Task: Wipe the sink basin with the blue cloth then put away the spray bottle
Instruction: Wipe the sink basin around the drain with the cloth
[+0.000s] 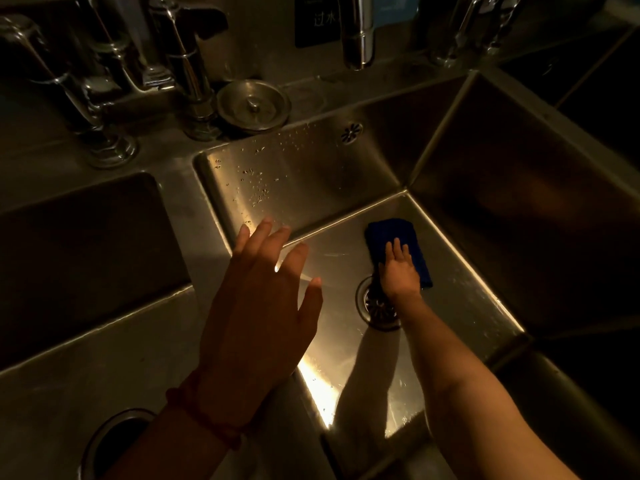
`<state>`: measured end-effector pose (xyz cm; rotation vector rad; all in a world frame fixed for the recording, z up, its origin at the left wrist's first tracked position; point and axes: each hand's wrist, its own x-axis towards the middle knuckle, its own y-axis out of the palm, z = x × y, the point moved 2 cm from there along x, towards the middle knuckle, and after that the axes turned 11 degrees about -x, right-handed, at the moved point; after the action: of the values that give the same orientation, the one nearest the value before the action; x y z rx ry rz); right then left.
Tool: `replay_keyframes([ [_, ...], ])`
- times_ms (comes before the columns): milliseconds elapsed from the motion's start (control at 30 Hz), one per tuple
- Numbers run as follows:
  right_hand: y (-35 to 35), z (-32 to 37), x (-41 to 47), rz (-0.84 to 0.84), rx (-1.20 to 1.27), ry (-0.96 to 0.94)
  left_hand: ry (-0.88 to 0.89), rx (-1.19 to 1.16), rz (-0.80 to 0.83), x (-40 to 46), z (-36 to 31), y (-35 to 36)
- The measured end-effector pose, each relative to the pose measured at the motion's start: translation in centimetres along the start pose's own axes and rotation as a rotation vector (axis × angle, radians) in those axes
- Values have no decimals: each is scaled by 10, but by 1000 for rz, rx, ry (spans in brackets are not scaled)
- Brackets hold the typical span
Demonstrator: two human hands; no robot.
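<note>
A deep steel sink basin point(301, 174) fills the middle of the view, its back wall speckled with water drops. On the basin floor lies a folded blue cloth point(394, 237), just beyond the round drain point(375, 308). My right hand point(398, 273) presses flat on the cloth, arm reaching down into the basin. My left hand point(263, 306) hovers above the basin's left rim, fingers spread, holding nothing; a red bead bracelet is on its wrist. No spray bottle is in view.
Chrome taps point(187, 74) stand behind the left rim, and a spout point(358, 36) hangs over the basin's back edge. A steel drain stopper point(252, 105) rests on the back ledge. A second basin point(79, 244) lies to the left, with another round drain opening point(117, 438) near me.
</note>
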<state>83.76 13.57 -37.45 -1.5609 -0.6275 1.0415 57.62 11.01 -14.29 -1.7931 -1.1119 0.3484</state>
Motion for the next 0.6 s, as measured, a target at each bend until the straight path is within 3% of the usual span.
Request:
replay_keyframes([
  [233,-10,-39,10,38,-227,-256,-20,-24,3,0,1,1],
  [600,-11,12,11,-57,-183,-5,-60,-35,8,0,0,0],
])
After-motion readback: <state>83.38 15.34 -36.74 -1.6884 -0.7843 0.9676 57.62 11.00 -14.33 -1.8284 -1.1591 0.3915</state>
